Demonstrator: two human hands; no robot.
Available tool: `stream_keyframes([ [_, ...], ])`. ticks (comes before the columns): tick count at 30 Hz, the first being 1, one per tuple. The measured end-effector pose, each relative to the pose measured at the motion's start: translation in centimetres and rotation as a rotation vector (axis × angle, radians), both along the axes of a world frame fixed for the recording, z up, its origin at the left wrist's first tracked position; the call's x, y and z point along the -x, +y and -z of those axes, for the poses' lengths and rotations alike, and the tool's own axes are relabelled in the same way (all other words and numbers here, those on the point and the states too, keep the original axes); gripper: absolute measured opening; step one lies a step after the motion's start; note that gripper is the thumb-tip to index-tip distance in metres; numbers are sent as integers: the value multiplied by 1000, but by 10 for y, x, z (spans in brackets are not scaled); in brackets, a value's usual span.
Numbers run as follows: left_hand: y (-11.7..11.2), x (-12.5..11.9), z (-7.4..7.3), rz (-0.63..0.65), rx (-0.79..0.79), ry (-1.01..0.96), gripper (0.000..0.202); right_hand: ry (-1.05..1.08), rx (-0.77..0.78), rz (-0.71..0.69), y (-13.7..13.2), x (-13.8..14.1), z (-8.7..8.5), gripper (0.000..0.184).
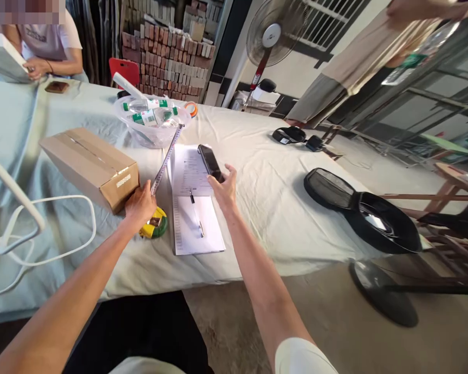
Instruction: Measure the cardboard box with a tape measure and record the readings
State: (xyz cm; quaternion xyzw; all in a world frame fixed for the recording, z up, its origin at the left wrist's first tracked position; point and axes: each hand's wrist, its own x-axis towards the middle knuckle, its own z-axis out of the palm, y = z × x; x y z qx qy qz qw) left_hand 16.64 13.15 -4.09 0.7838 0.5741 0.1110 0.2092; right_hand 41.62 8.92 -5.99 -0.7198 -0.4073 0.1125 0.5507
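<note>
My left hand (141, 202) is closed at the near end of a cardboard box (97, 163), its fingers curled around the blade of a tape measure (158, 227). The yellow and green case lies just below that hand, and the pulled-out blade slants up towards the plastic basket. Between thumb and fingers, my right hand (225, 188) grips the lower end of a dark smartphone (210, 162), tilted over the papers' right edge. A printed sheet (189, 169) lies above a white notepad (212, 221). On these papers rests a pen (197, 215).
A clear basket (152, 135) holds several water bottles; orange tape (192, 108) lies beside it. White cable (62, 262) loops at left. Black headphones (290, 135) and an opened black case (351, 205) lie right. One person sits across with a white box (5, 57); another stands right.
</note>
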Motion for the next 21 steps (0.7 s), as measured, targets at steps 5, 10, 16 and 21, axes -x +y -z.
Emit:
stream_keyframes([
  [5, -36, -4, -12, -30, -128, -536, 52, -58, -232, -66, -50, 56, -18, 77],
  [10, -77, -21, -22, -75, 613, -1451, 39, -185, -294, -65, -72, 116, -14, 72],
  [16, -100, -9, -18, -284, 807, -1806, 28, 21, -211, -323, -99, 140, -8, 82],
  [21, -108, 14, -9, -381, 950, -1744, 34, 595, -159, -377, -101, 131, -11, 50],
])
